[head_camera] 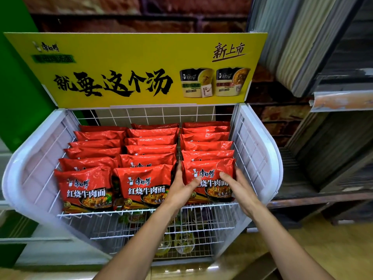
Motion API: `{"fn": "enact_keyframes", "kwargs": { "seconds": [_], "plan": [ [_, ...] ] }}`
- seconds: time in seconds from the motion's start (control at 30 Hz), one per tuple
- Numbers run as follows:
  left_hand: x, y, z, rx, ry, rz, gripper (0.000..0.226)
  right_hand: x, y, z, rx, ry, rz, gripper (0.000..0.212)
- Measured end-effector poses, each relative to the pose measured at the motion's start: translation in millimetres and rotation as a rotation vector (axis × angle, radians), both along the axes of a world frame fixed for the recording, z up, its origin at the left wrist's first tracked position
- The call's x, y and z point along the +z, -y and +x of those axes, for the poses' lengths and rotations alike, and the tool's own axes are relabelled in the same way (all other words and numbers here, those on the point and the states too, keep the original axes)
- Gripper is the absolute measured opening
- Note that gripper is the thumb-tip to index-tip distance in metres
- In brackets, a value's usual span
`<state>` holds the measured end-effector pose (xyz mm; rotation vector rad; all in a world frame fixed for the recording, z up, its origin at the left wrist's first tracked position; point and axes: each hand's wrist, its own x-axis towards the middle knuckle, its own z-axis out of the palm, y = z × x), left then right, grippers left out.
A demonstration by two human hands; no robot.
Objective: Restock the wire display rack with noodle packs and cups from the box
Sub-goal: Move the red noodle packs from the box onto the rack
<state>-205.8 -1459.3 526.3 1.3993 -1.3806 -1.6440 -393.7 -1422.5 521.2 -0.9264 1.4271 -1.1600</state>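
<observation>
A shop; wire display rack of red noodle packs under yellow promotional sign

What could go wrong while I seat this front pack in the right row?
1. The left hand is wedged between the right-row pack and the middle-row pack; pulling it out may drag that neighbour askew.
2. The row looks tightly filled; once the right hand lets go, the right-row pack could tip forward over the low front rail.

Head-worn view, facing forward and down
Close over the white wire display rack, which fills the frame beyond the fingers
</observation>
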Motion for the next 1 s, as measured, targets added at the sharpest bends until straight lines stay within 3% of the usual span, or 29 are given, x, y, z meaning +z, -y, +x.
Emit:
{"fn": "enact_keyframes", "kwargs": {
  "seconds": [0.07, 0.13, 0.3, 0.5, 0.7, 1.0],
  "plan": [
    [0, -4, 2, 0.001, 0.006, -0.008, 0.103, 1, -4, 1, -0.011, -0.02, -0.006, 0.097],
    [-1, -7, 3, -0.004, 0.014, -0.02, 0.1, 2, -7, 2, -0.026, -0.053, -0.013, 0.104],
    [0, -12, 6, -0.013, 0.046, -0.05, 0.099, 1, -11, 5, -0.058, -0.07, -0.038, 0.088],
    [2, -18, 7, -0.005, 0.028, -0.067, 0.097, 0, -17, 6, -0.077, -0.104, -0.061, 0.098],
    [7, -28, 6, 0.025, -0.025, -0.103, 0.095, 7, -24, 10, -0.1, -0.152, -0.105, 0.075],
    [32, -35, 11, 0.082, 0.039, -0.256, 0.085, 29, -25, 20, -0.084, -0.425, -0.222, 0.067]
  ]
}}
